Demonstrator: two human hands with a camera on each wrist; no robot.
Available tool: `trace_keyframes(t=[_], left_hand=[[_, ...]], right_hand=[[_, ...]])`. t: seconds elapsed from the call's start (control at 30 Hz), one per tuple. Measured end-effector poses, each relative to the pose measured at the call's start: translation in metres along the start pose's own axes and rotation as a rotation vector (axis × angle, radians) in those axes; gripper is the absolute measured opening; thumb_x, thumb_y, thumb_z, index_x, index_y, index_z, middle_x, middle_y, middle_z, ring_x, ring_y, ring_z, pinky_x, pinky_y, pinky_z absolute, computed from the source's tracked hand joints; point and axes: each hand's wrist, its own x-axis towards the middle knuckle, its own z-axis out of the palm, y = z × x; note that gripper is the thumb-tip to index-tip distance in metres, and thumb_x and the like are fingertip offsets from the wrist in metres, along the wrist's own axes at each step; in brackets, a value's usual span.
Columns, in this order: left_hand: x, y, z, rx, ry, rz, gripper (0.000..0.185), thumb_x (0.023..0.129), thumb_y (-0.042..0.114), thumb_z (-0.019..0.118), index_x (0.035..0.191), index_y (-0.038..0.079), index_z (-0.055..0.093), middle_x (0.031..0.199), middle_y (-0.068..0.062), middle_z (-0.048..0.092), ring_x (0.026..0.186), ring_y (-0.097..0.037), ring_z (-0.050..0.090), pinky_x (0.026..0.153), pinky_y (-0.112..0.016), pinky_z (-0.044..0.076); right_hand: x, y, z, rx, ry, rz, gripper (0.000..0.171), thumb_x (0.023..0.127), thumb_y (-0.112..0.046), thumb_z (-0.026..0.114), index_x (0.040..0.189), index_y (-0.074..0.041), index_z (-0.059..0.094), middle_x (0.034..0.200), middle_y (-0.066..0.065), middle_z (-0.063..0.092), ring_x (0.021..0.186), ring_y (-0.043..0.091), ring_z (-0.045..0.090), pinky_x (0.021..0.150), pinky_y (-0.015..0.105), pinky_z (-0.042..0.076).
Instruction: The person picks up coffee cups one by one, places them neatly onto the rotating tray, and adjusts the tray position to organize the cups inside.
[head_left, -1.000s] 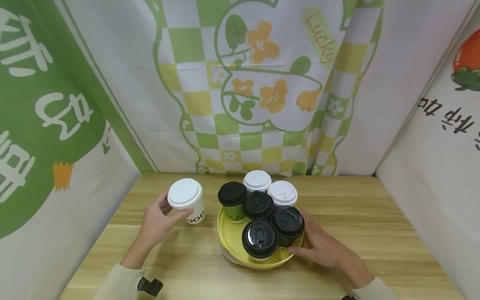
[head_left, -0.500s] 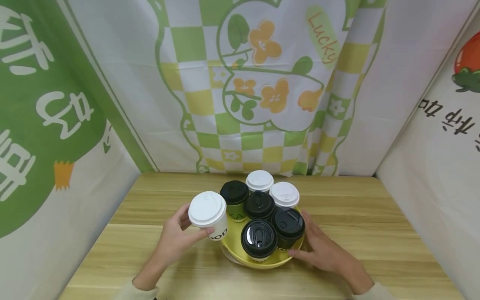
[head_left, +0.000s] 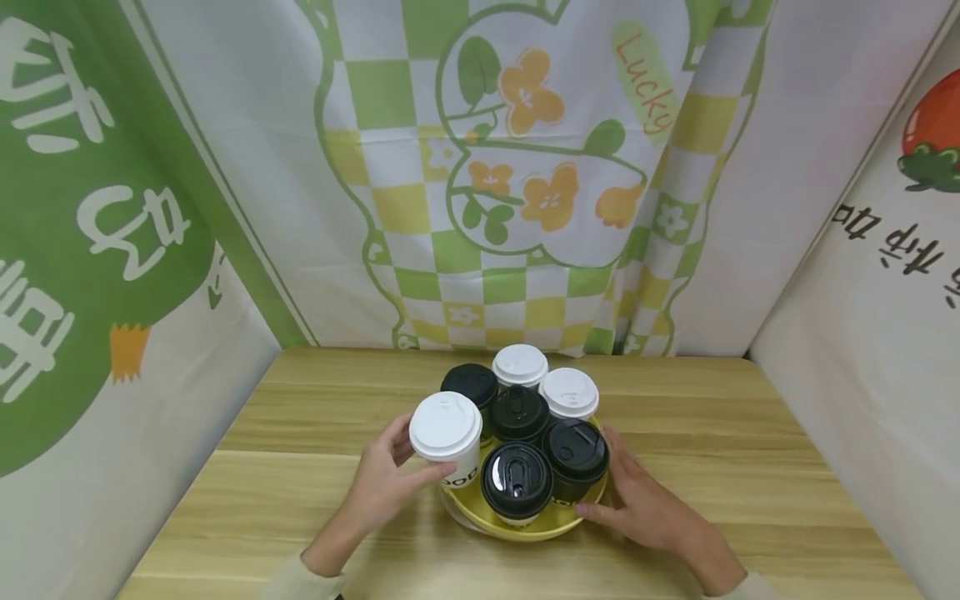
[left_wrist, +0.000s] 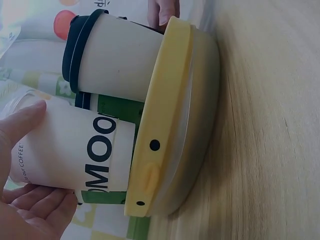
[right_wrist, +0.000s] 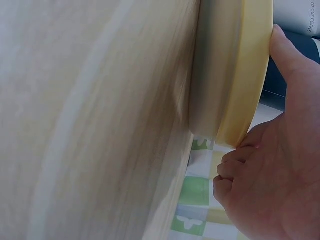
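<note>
My left hand [head_left: 384, 477] grips a white paper coffee cup [head_left: 446, 433] with a white lid, thumb across the front and fingers behind. The cup is upright over the left side of a round yellow tray [head_left: 483, 515]. In the left wrist view the cup's bottom [left_wrist: 122, 155] overlaps the tray rim [left_wrist: 162, 90]. My right hand [head_left: 648, 504] holds a dark cup [head_left: 576, 458] with a black lid at the tray's right edge. Its thumb lies at the rim in the right wrist view, its fingers bent by the tray's side [right_wrist: 245, 85].
Around them on the tray stand a black-lidded cup [head_left: 517, 482] in front, another black-lidded cup [head_left: 517, 412] mid-tray, and a green cup with a black lid [head_left: 471, 383]. Two white-lidded cups [head_left: 521, 363] are at the back. Printed curtains [head_left: 540, 208] enclose the wooden table [head_left: 750, 467].
My left hand has carried the white cup rightward and nearer, from beside the tray to over its left side, partly covering the green cup. My right hand has stayed at the dark cup.
</note>
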Motion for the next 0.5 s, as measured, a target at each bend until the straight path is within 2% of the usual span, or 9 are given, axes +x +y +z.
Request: trace_keyframes(t=[0.23, 0.5], left_hand=[[0.001, 0.000, 0.008, -0.009, -0.009, 0.011, 0.091, 0.075, 0.018, 0.097, 0.151, -0.001, 0.051, 0.143, -0.021, 0.067, 0.133, -0.036, 0.066, 0.118, -0.049, 0.047], [0.000, -0.008, 0.015, -0.004, -0.028, 0.005, 0.086, 0.075, 0.018, 0.097, 0.148, 0.003, 0.055, 0.142, -0.019, 0.068, 0.133, -0.034, 0.066, 0.118, -0.047, 0.048]], right_hand=[[-0.001, 0.000, 0.000, 0.022, -0.005, 0.004, 0.118, 0.092, -0.068, 0.070, 0.170, -0.004, 0.009, 0.175, 0.029, 0.008, 0.160, 0.051, 0.018, 0.124, 0.071, 0.030], [-0.001, -0.001, 0.000, 0.019, -0.014, 0.013, 0.118, 0.092, -0.068, 0.069, 0.170, -0.006, 0.006, 0.175, 0.030, 0.008, 0.161, 0.052, 0.016, 0.124, 0.072, 0.028]])
